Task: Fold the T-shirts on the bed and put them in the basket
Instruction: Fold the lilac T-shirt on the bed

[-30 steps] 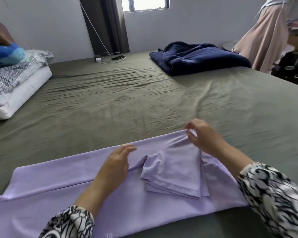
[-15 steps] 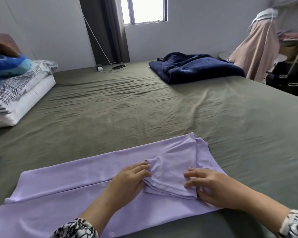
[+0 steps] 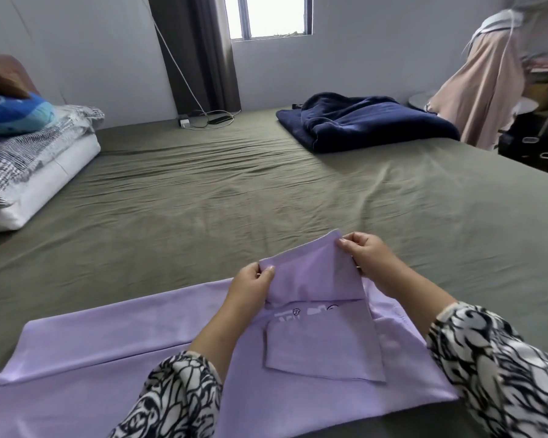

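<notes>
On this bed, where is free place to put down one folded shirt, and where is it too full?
Free: the wide green sheet between the lilac T-shirt and the navy blanket, and the strip from there toward the charger cable. Crowded: the left edge with stacked pillows, the far right corner under the blanket, and the near edge, where both hands grip the shirt.

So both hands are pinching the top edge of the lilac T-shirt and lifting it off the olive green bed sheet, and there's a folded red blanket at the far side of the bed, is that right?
Not quite: the folded blanket at the far side is dark navy blue, not red, as the head view shows. The rest holds: the left hand and the right hand each pinch the top edge of the lilac T-shirt, raising it off the olive green bed sheet.
</notes>
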